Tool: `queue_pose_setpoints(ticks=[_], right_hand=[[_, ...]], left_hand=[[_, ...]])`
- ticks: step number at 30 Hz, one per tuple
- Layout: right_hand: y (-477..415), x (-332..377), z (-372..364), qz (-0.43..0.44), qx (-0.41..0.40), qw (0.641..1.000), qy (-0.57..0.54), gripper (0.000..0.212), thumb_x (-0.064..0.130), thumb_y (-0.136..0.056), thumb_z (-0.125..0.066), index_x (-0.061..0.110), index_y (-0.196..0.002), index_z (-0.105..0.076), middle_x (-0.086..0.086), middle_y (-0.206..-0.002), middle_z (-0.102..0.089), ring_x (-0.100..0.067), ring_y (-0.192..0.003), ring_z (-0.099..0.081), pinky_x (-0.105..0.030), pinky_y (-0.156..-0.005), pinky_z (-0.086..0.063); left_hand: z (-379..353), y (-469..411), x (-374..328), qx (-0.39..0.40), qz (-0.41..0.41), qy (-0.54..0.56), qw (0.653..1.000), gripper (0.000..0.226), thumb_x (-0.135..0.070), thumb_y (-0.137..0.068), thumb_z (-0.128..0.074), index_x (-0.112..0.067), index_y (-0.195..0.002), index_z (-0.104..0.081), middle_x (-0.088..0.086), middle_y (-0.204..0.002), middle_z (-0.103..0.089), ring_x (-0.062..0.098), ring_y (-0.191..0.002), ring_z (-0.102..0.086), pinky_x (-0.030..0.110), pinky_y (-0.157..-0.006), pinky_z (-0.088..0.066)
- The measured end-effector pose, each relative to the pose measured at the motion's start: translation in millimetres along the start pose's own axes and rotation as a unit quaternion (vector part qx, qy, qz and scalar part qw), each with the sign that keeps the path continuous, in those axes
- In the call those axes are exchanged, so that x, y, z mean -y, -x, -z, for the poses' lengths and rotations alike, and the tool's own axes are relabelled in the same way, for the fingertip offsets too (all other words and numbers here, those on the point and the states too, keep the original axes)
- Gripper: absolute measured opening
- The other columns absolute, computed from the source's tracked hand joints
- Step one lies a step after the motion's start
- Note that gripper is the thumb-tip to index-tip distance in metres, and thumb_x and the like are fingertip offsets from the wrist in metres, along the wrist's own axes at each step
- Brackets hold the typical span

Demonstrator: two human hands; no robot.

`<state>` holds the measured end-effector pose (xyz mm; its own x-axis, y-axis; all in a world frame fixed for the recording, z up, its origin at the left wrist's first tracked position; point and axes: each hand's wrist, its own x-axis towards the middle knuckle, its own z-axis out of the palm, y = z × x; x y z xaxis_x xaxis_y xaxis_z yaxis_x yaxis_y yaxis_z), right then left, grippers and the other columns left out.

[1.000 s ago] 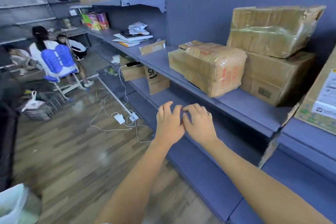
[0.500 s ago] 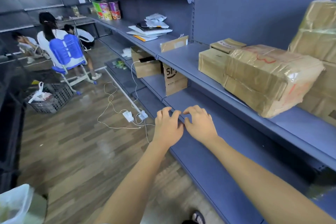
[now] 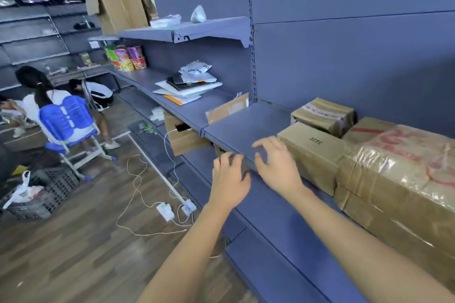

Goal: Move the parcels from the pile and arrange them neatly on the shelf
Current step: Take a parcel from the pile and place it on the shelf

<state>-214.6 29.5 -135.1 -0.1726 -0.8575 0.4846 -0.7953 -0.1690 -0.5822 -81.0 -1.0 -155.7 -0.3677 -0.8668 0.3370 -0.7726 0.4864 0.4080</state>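
The shelf (image 3: 241, 125) is smooth blue-grey sheet metal with a folded front lip, and the parcels stand on it at the right. Nearest the bare stretch is a plain cardboard box (image 3: 312, 147), oblong and matte, with small dark print on top. Behind it, against the back panel, sits a smaller taped box (image 3: 322, 115) with creased corners and a white label strip. Just beside them on the right lies a large carton (image 3: 398, 179) wrapped in shiny, wrinkled clear tape, with red scrawl on it. Both bare forearms reach forward side by side. The left hand (image 3: 230, 179) hovers at the shelf's front lip, back up, fingers loosely bent, holding nothing. The right hand (image 3: 277, 165) is over the lip just left of the plain cardboard box, fingers spread and slightly curved, empty; whether it touches box or shelf cannot be told.
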Motion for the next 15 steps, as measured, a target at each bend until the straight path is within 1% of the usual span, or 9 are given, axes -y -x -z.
queue_pose_setpoints(ticks=[2, 4, 5, 7, 8, 10, 11, 13, 15], right_hand=[[-22, -6, 8, -0.023, -0.056, 0.998, -0.033, 0.022, 0.006, -0.087, -0.055, 0.01, -0.107, -0.063, -0.004, -0.11, -0.059, -0.026, -0.1, -0.055, -0.035, -0.088, -0.043], [-42, -12, 17, -0.045, -0.104, 0.993, -0.031, 0.022, 0.01, -0.086, -0.052, 0.011, -0.105, -0.062, -0.003, -0.11, -0.059, -0.024, -0.094, -0.055, -0.034, -0.086, -0.042], [-51, -15, 20, -0.055, -0.129, 0.99, -0.024, 0.025, 0.014, -0.084, -0.048, 0.012, -0.104, -0.062, -0.002, -0.109, -0.06, -0.024, -0.096, -0.055, -0.034, -0.087, -0.042], [-68, -22, 25, -0.089, -0.166, 0.982, -0.017, 0.03, 0.019, -0.08, -0.042, 0.013, -0.103, -0.062, -0.001, -0.105, -0.059, -0.026, -0.099, -0.056, -0.04, -0.089, -0.045], [-73, -25, 26, -0.102, -0.181, 0.978, -0.015, 0.031, 0.02, -0.08, -0.04, 0.014, -0.102, -0.061, 0.001, -0.101, -0.057, -0.027, -0.097, -0.057, -0.043, -0.088, -0.047], [-81, -33, 27, -0.124, -0.216, 0.968, 0.0, 0.031, 0.023, -0.079, -0.037, 0.016, -0.099, -0.06, 0.005, -0.098, -0.054, -0.03, -0.093, -0.059, -0.047, -0.082, -0.05], [-85, -36, 28, -0.144, -0.231, 0.962, 0.011, 0.029, 0.022, -0.08, -0.038, 0.016, -0.099, -0.06, 0.005, -0.1, -0.055, -0.029, -0.096, -0.059, -0.048, -0.082, -0.05], [-89, -40, 28, -0.184, -0.265, 0.946, 0.033, 0.022, 0.011, -0.084, -0.046, 0.013, -0.099, -0.061, 0.002, -0.105, -0.057, -0.026, -0.103, -0.057, -0.047, -0.085, -0.048], [-91, -40, 32, -0.215, -0.297, 0.929, 0.053, 0.023, 0.003, -0.084, -0.05, 0.014, -0.1, -0.061, 0.002, -0.104, -0.056, -0.022, -0.102, -0.057, -0.045, -0.086, -0.049]], left_hand=[[-10, -24, -5, -0.005, -0.013, 0.046, 0.999, 0.04, -0.022, -0.093, -0.053, -0.015, -0.132, -0.051, 0.008, -0.134, -0.041, 0.03, -0.124, -0.033, 0.037, -0.106, -0.03], [-21, -50, -12, -0.01, -0.046, 0.094, 0.995, 0.036, -0.022, -0.093, -0.054, -0.014, -0.128, -0.053, 0.007, -0.13, -0.044, 0.029, -0.122, -0.034, 0.036, -0.106, -0.031], [-25, -65, -17, -0.012, -0.065, 0.12, 0.991, 0.034, -0.021, -0.094, -0.053, -0.014, -0.126, -0.054, 0.006, -0.128, -0.045, 0.027, -0.121, -0.035, 0.036, -0.105, -0.031], [-33, -99, -25, -0.016, -0.104, 0.166, 0.98, 0.031, -0.019, -0.094, -0.052, -0.013, -0.124, -0.055, 0.004, -0.126, -0.048, 0.026, -0.119, -0.036, 0.034, -0.104, -0.032], [-36, -115, -30, -0.013, -0.129, 0.185, 0.974, 0.03, -0.019, -0.093, -0.052, -0.013, -0.123, -0.055, 0.004, -0.125, -0.049, 0.025, -0.118, -0.037, 0.034, -0.103, -0.032], [-42, -141, -38, 0.009, -0.19, 0.212, 0.959, 0.034, -0.026, -0.09, -0.049, -0.013, -0.121, -0.056, 0.002, -0.125, -0.052, 0.025, -0.117, -0.037, 0.033, -0.102, -0.032], [-44, -152, -42, 0.029, -0.215, 0.223, 0.95, 0.037, -0.029, -0.088, -0.047, -0.013, -0.121, -0.056, 0.001, -0.125, -0.052, 0.024, -0.117, -0.037, 0.033, -0.102, -0.032], [-46, -166, -46, 0.079, -0.265, 0.242, 0.93, 0.041, -0.034, -0.084, -0.045, -0.016, -0.12, -0.055, -0.002, -0.124, -0.053, 0.021, -0.117, -0.038, 0.035, -0.102, -0.034], [-48, -177, -49, 0.114, -0.326, 0.237, 0.908, 0.044, -0.042, -0.083, -0.043, -0.02, -0.119, -0.055, -0.004, -0.12, -0.055, 0.02, -0.114, -0.04, 0.038, -0.1, -0.036]])
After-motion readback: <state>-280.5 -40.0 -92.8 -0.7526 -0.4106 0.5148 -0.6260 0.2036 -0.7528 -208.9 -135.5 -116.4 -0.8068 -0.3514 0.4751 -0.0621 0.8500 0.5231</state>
